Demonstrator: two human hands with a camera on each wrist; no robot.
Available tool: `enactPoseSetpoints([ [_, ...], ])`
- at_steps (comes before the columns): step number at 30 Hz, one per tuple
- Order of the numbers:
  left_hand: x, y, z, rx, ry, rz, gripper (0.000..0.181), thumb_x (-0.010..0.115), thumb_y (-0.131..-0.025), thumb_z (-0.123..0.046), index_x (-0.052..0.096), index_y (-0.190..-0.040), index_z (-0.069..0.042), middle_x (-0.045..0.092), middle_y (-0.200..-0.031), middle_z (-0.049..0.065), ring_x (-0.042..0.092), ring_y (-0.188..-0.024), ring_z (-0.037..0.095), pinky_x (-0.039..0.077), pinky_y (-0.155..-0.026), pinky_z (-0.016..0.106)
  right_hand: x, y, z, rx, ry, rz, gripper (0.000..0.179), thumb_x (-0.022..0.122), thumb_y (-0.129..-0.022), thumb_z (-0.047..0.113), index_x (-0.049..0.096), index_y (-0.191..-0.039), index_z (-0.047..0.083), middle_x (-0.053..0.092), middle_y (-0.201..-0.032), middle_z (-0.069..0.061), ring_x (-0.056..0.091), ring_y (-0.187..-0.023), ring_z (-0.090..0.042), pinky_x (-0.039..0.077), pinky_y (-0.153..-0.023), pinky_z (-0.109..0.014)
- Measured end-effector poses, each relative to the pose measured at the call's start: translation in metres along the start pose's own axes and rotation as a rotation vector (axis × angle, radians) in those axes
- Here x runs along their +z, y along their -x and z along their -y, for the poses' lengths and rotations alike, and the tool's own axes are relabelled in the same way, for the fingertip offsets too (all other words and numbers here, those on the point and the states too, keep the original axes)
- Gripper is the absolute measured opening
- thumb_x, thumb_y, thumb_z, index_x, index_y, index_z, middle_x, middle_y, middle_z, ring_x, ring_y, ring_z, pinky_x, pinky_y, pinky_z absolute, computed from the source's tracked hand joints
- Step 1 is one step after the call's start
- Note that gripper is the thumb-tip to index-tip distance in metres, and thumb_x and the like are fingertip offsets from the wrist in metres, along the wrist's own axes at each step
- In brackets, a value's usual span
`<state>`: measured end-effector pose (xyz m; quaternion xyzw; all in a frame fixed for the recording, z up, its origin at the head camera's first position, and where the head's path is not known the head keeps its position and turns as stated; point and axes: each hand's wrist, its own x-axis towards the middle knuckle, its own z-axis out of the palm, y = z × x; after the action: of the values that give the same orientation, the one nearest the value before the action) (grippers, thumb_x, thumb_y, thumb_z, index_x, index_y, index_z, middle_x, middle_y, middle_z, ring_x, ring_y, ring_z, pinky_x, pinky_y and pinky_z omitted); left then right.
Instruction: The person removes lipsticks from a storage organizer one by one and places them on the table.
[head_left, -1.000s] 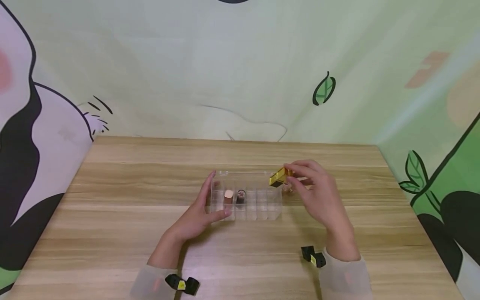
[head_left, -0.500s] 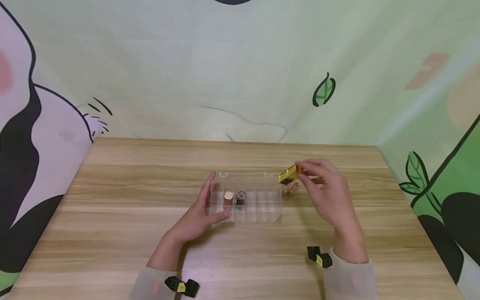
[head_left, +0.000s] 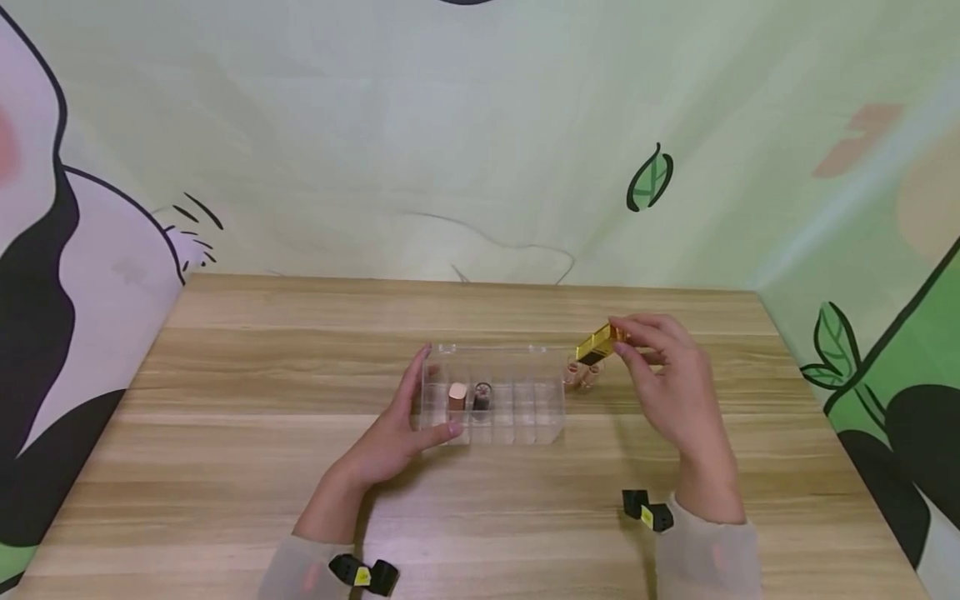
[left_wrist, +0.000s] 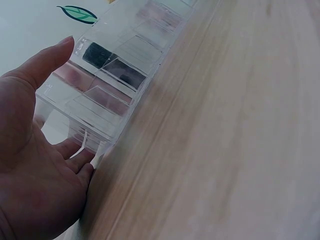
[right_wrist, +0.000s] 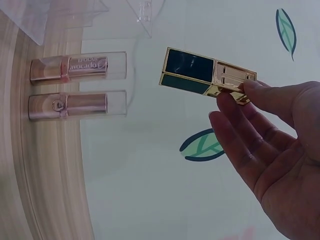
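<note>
A clear compartmented lipstick organizer (head_left: 525,421) stands on the wooden table. My left hand (head_left: 393,437) grips its left end, the thumb along the front and the fingers at the side and back. Inside it stand a rose-gold lipstick (head_left: 457,395) and a dark lipstick (head_left: 482,397). My right hand (head_left: 671,379) pinches a gold and black lipstick (right_wrist: 192,70) by one end, tilted in the air to the right of the organizer. Below it, two pinkish lipsticks with clear caps, one lettered (right_wrist: 77,67) and one plain (right_wrist: 77,105), stand upright on the table.
The wooden table (head_left: 247,358) reaches back to a printed cloth backdrop (head_left: 337,150) with leaf and panda-like shapes. Black wrist cameras (head_left: 363,575) sit at both cuffs.
My right hand has carried the gold and black lipstick to the right, away from the organizer, so the two capped lipsticks show more. My left hand and the organizer have stayed put.
</note>
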<state>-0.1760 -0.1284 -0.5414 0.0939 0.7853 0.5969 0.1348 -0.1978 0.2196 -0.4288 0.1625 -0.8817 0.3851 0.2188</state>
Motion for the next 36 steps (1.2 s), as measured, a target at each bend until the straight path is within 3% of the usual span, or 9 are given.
enactPoseSetpoints([
  [10, 0.000, 0.001, -0.002, 0.003, 0.004, 0.005, 0.118, 0.086, -0.093, -0.034, -0.002, -0.169, -0.049, 0.021, -0.176, 0.006, 0.008, -0.164, 0.038, 0.006, -0.128, 0.067, -0.006, 0.001, -0.007, 0.009, 0.035, -0.023, 0.029, 0.072, -0.097, -0.010, 0.078, -0.124, -0.002, 0.070, -0.120, -0.015, 0.070, -0.103, -0.031, 0.046, -0.083, -0.003],
  [18, -0.001, 0.001, -0.001, 0.010, -0.003, 0.002, 0.118, 0.086, -0.093, -0.034, -0.003, -0.167, -0.054, 0.022, -0.176, 0.005, 0.009, -0.164, 0.038, 0.007, -0.128, 0.068, -0.011, 0.002, -0.011, 0.026, 0.046, -0.027, 0.029, 0.071, -0.097, -0.010, 0.077, -0.124, -0.003, 0.069, -0.121, -0.016, 0.070, -0.102, -0.031, 0.046, -0.082, -0.002],
  [24, -0.001, 0.000, -0.001, 0.001, 0.002, 0.006, 0.118, 0.086, -0.092, -0.036, -0.002, -0.170, -0.049, 0.020, -0.177, 0.007, 0.008, -0.164, 0.038, 0.006, -0.128, 0.068, -0.013, 0.003, -0.013, 0.014, 0.045, -0.032, 0.029, 0.071, -0.097, -0.010, 0.077, -0.125, -0.002, 0.070, -0.121, -0.017, 0.071, -0.100, -0.032, 0.045, -0.082, -0.002],
  [36, -0.002, 0.000, 0.001, 0.005, -0.011, 0.005, 0.116, 0.085, -0.093, -0.037, -0.003, -0.167, -0.056, 0.019, -0.177, 0.007, 0.008, -0.164, 0.039, 0.006, -0.128, 0.068, -0.016, 0.002, -0.019, 0.016, 0.054, -0.024, 0.029, 0.070, -0.098, -0.010, 0.077, -0.125, -0.003, 0.069, -0.120, -0.018, 0.070, -0.101, -0.032, 0.045, -0.082, -0.002],
])
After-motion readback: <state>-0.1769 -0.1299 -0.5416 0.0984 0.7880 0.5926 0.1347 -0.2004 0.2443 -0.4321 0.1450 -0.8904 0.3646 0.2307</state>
